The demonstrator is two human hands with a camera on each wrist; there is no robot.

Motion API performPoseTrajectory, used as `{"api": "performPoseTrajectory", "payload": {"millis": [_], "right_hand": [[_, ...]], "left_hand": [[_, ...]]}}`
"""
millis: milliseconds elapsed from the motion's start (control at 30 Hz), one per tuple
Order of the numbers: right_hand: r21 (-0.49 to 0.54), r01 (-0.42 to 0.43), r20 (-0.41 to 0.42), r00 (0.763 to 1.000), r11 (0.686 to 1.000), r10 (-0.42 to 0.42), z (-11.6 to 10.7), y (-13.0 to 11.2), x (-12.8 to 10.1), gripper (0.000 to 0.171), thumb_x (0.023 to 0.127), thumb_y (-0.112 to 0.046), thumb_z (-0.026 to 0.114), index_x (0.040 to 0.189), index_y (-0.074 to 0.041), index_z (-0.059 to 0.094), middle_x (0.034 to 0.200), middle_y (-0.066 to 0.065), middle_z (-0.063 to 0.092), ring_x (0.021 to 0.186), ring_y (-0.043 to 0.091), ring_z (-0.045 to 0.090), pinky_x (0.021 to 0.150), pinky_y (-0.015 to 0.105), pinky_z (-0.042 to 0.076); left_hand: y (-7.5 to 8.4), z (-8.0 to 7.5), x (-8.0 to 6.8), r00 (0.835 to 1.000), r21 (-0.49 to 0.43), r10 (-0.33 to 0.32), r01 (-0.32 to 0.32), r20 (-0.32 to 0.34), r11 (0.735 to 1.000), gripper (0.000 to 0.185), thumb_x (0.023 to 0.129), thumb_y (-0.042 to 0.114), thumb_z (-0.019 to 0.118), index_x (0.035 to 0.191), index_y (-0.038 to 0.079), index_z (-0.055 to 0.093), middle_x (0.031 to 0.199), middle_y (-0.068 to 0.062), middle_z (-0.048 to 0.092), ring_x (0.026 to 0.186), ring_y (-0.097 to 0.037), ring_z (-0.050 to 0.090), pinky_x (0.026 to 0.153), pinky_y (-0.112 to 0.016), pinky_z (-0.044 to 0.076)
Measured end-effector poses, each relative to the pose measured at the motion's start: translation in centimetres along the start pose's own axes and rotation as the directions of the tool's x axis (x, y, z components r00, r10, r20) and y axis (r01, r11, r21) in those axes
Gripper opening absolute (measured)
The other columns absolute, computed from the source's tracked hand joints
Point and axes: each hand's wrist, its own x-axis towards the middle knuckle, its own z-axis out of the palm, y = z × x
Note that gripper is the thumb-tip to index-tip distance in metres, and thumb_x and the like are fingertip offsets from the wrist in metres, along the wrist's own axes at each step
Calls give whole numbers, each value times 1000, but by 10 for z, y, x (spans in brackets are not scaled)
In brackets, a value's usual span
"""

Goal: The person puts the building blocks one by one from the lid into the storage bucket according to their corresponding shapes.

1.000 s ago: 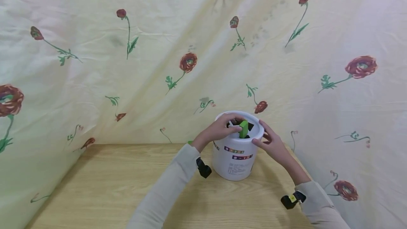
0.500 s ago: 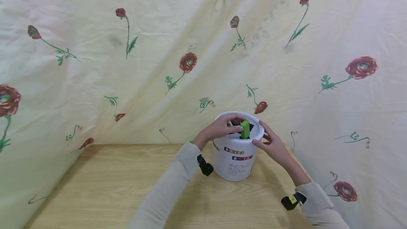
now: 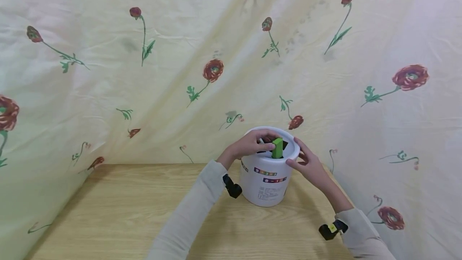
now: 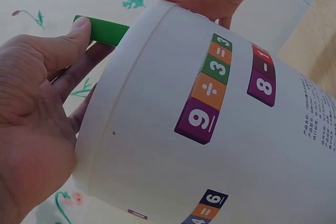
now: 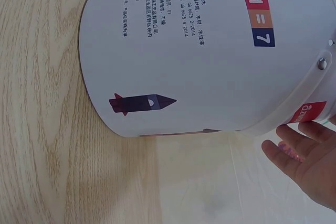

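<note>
A white plastic bucket (image 3: 267, 181) with coloured number blocks printed on its side stands on the wooden table (image 3: 119, 216). A green block (image 3: 277, 148) stands upright in an opening of the bucket's lid. My left hand (image 3: 252, 143) pinches that green block (image 4: 106, 30) between thumb and fingers over the lid. My right hand (image 3: 306, 163) rests against the bucket's right rim with fingers fairly straight. In the right wrist view the bucket (image 5: 210, 51) fills the frame and the fingertips (image 5: 304, 145) of my right hand lie under its rim.
A cream cloth printed with red flowers (image 3: 213, 70) hangs behind and to both sides of the table, close behind the bucket. Bare wooden tabletop stretches to the left and front of the bucket.
The green block has sunk slightly lower into the lid opening under my left hand. The right hand and the bucket have stayed in place.
</note>
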Motion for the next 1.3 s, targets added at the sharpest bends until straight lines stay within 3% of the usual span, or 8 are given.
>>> {"api": "performPoseTrajectory", "payload": {"millis": [400,1000,1300], "right_hand": [[-2,8,-1,1000,1000,-8,1,0,1,86,100,-27,66,165,-19,10,166,23,23,145,57,31,106,63,43],[3,-4,-3,1000,1000,4,0,0,-2,85,100,-28,66,165,-23,11,165,24,24,144,60,29,106,66,43],[11,4,-4,1000,1000,-4,1,1,-2,86,100,-27,66,165,-23,11,165,25,25,144,60,29,105,65,44]], "left_hand": [[0,5,-2,999,-17,32,-32,-19,999,39,105,16,55,143,8,55,131,-12,62,113,-23,58,94,-23,47],[1,7,-1,999,-30,43,-42,16,999,40,106,12,51,145,7,53,134,-13,61,115,-24,58,95,-23,46],[-2,8,0,999,-15,40,-40,-13,999,41,106,14,52,147,9,52,136,-11,60,112,-21,58,95,-24,47]]}}
